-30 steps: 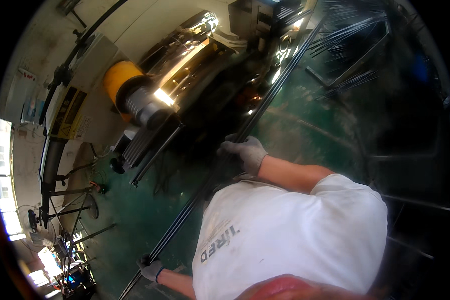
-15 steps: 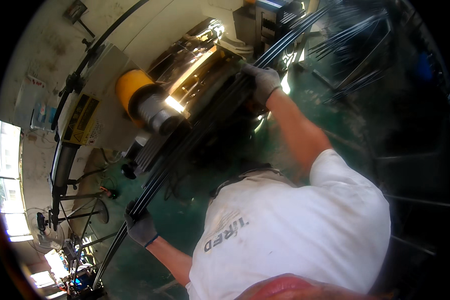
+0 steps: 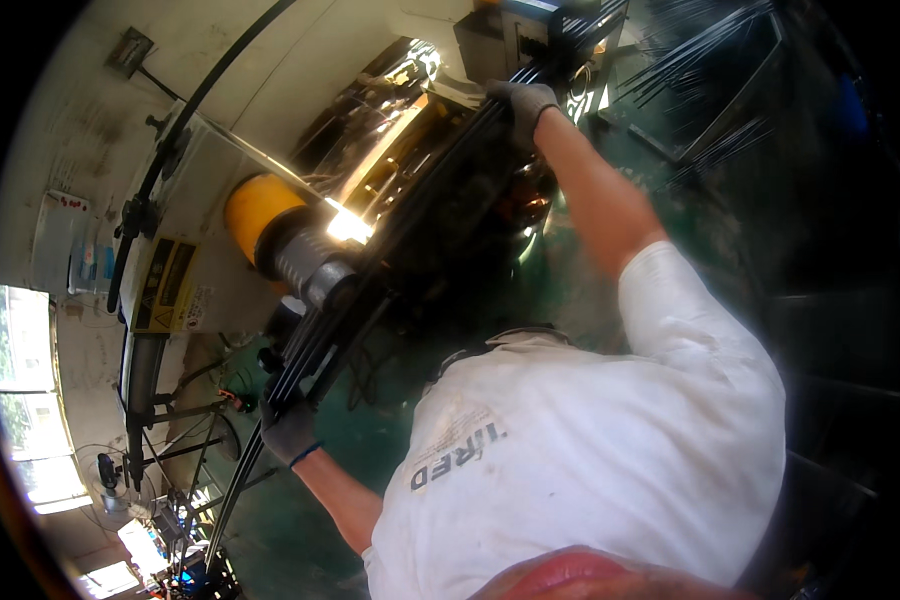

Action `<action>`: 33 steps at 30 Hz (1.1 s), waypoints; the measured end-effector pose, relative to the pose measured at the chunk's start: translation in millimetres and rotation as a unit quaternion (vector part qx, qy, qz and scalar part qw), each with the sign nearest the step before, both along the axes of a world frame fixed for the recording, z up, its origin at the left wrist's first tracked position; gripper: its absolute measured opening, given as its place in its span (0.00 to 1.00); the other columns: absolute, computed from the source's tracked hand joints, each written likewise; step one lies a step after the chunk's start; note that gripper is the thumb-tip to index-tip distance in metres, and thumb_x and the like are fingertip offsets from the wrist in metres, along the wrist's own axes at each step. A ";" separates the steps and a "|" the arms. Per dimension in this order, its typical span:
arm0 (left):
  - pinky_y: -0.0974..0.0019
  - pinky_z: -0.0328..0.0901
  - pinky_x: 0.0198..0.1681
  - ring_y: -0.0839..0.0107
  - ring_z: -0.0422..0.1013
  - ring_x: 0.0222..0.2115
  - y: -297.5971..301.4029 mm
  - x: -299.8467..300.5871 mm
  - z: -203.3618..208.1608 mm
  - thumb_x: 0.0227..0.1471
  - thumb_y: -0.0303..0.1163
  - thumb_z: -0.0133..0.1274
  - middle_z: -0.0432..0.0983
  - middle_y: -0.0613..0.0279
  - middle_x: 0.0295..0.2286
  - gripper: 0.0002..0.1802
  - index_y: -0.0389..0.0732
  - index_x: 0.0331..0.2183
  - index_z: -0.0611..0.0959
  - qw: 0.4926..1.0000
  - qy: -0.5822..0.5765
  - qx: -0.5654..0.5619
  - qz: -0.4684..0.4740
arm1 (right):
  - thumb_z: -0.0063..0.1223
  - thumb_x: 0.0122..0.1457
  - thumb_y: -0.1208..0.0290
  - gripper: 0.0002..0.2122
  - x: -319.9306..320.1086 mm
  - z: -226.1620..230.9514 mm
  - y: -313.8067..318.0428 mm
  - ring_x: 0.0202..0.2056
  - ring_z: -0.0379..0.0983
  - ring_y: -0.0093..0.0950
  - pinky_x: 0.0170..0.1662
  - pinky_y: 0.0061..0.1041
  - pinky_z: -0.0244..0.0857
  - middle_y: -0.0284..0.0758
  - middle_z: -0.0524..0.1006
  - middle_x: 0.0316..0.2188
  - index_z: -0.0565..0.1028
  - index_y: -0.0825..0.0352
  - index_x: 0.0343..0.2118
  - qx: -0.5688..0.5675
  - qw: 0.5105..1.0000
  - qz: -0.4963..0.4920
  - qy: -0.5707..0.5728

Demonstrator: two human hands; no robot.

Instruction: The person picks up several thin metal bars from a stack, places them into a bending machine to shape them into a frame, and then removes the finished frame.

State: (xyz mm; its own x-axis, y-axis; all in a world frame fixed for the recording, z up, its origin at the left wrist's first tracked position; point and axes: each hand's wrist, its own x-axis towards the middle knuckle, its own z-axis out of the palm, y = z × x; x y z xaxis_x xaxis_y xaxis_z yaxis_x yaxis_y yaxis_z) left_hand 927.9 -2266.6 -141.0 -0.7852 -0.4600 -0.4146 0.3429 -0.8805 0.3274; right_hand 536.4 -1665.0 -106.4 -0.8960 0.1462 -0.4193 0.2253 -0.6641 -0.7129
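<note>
A bundle of long, thin dark rods (image 3: 298, 362) runs diagonally from the lower left to the upper right, along the front of a pale machine. My left hand (image 3: 290, 432), in a grey glove, is closed around the bundle toward its lower end. Farther up, my right hand (image 3: 526, 108), gloved the same way, grips the rods from above with its arm stretched out. Beside the rods, between my hands, sit a yellow cylinder (image 3: 260, 213) and a ribbed metal spindle (image 3: 315, 265). Shadow hides part of the bundle's middle.
Behind the rods is a brightly lit machine opening (image 3: 385, 150). More thin rods (image 3: 695, 55) lie on a frame at the upper right. A black hose (image 3: 210, 95) curves along the machine panel, near a yellow-and-black warning label (image 3: 167, 283). Stands and a fan are at lower left.
Both hands have moved away from me with the rods, and the bundle now lies closer against the machine front. My view has shifted slightly. Both grips stay closed.
</note>
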 end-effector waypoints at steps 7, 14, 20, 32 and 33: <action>0.44 0.51 0.71 0.48 0.63 0.63 10.6 -38.1 3.5 0.66 0.30 0.43 0.69 0.38 0.59 0.24 0.24 0.58 0.71 0.999 0.022 -0.007 -0.039 | 0.66 0.57 0.78 0.10 -29.8 5.7 2.7 0.29 0.84 0.39 0.33 0.36 0.81 0.45 0.83 0.30 0.79 0.79 0.36 0.100 0.995 0.000 0.018; 0.46 0.53 0.71 0.51 0.65 0.61 26.2 -24.8 20.0 0.68 0.33 0.44 0.73 0.42 0.57 0.24 0.24 0.57 0.73 0.998 -0.065 0.027 0.008 | 0.65 0.57 0.78 0.08 -33.4 -17.2 13.6 0.29 0.84 0.38 0.33 0.36 0.79 0.45 0.84 0.30 0.80 0.78 0.34 0.147 0.986 0.012 0.083; 0.49 0.60 0.67 0.52 0.69 0.58 -27.4 -1.6 15.5 0.68 0.33 0.45 0.77 0.44 0.53 0.21 0.25 0.52 0.78 0.977 -0.184 -0.065 0.084 | 0.62 0.57 0.80 0.07 -56.1 -33.8 32.2 0.33 0.84 0.38 0.37 0.33 0.79 0.45 0.84 0.34 0.80 0.78 0.37 0.187 0.977 0.074 0.075; 0.52 0.61 0.66 0.54 0.70 0.56 -50.3 18.7 -41.6 0.61 0.19 0.46 0.76 0.45 0.52 0.20 0.24 0.54 0.76 0.991 -0.078 -0.101 0.030 | 0.72 0.55 0.62 0.25 -2.2 -5.9 -13.9 0.44 0.80 0.37 0.55 0.33 0.72 0.48 0.82 0.45 0.78 0.76 0.50 0.189 0.981 -0.049 -0.022; 0.51 0.61 0.66 0.53 0.70 0.57 -45.8 19.7 -40.8 0.60 0.18 0.45 0.76 0.44 0.53 0.22 0.23 0.55 0.75 0.979 -0.094 -0.179 0.020 | 0.71 0.54 0.63 0.24 -14.7 -30.4 5.8 0.44 0.81 0.36 0.54 0.32 0.72 0.46 0.83 0.44 0.78 0.74 0.49 0.164 0.986 -0.013 0.005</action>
State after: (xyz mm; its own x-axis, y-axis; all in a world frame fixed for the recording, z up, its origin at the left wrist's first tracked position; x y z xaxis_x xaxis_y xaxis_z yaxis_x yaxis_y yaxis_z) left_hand 947.5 -2312.4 -181.7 -0.6891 -0.6304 -0.3574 0.2780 -0.6854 0.6730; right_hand 521.6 -1659.2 -136.9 -0.8938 0.2958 -0.3370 0.2032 -0.4027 -0.8925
